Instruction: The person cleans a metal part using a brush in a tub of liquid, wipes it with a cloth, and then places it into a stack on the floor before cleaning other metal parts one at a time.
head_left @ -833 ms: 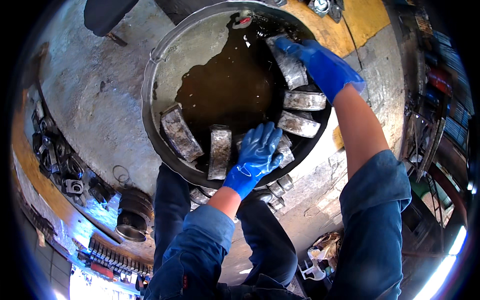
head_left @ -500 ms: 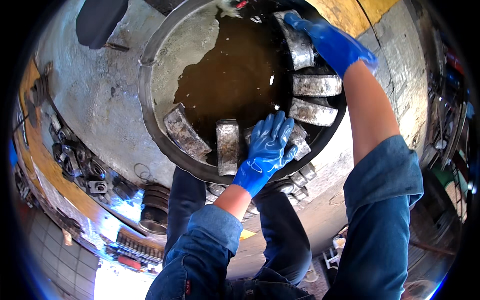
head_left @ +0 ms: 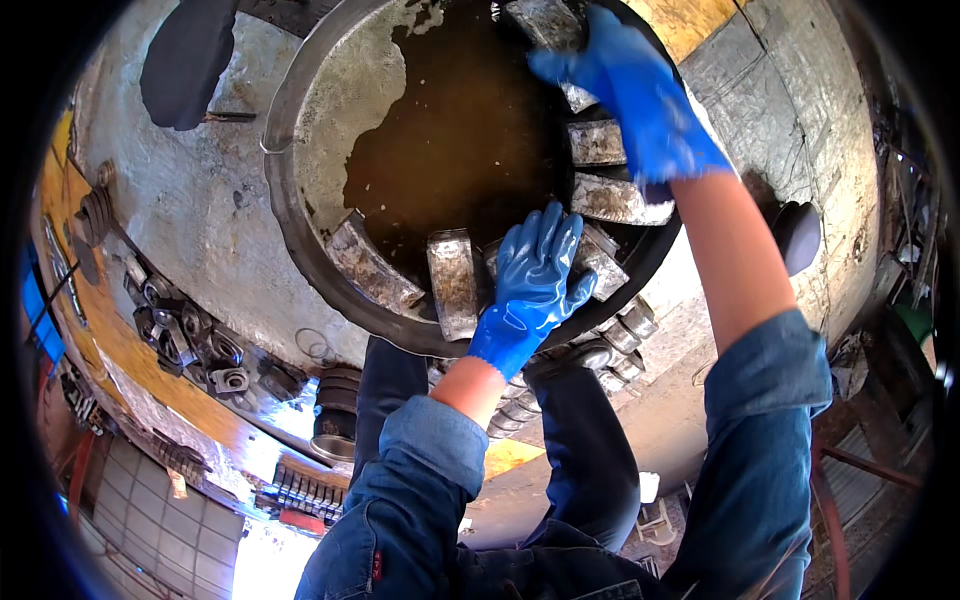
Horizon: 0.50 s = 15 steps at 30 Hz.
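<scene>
Both my hands wear blue rubber gloves over a round, dark-rimmed basin [head_left: 290, 215] with brown liquid in it. My left hand [head_left: 530, 285] lies with fingers spread over a curved metal block at the near side, partly covering it. Left of it, a rusty metal block [head_left: 453, 285] stands lengthwise, and a longer curved block [head_left: 370, 268] rests at the near-left wall. My right hand [head_left: 630, 90], smeared by motion, is above the far-right blocks, thumb and fingers apart. Beneath it a curved block [head_left: 545, 25] is partly hidden. Two more blocks, one a scuffed block [head_left: 615, 198], sit nearer along the right wall.
Small rounded metal pieces [head_left: 625, 340] lie just outside the near rim, by my knees. Dark metal parts [head_left: 180, 335] crowd the left edge of the worn surface, beside a ribbed cylinder [head_left: 335, 415]. A dark flat piece [head_left: 188, 65] is at the far left.
My right hand has come up off the far-right block and spread its thumb. My left hand keeps its place on the near blocks. The whole view has shifted slightly.
</scene>
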{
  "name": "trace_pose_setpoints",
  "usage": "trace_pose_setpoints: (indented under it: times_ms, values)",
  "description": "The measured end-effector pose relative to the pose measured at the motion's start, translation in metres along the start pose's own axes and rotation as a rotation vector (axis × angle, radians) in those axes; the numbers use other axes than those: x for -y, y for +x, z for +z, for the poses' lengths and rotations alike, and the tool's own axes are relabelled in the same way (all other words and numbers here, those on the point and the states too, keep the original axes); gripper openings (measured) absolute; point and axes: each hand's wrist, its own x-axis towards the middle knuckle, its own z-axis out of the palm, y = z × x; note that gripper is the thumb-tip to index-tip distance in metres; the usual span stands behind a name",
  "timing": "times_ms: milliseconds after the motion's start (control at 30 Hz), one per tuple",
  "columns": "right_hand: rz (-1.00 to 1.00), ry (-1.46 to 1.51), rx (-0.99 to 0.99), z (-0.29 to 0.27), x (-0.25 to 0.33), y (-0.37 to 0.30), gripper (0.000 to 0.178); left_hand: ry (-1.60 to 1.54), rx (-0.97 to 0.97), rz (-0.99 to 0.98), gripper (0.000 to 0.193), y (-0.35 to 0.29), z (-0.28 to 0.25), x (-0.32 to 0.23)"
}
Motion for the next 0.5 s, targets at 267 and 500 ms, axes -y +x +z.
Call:
trace_pose_setpoints:
  times_ms: [267,500]
  values:
    - [0.044,-0.109,0.049,0.028,-0.011,0.006,0.106,-0.002,0.018,0.010,0.086,0.002,0.002,-0.003]
    - [-0.069,0.003,-0.072,0.046,-0.032,0.008,0.079,-0.017,-0.027,0.034,0.085,0.005,0.005,-0.002]
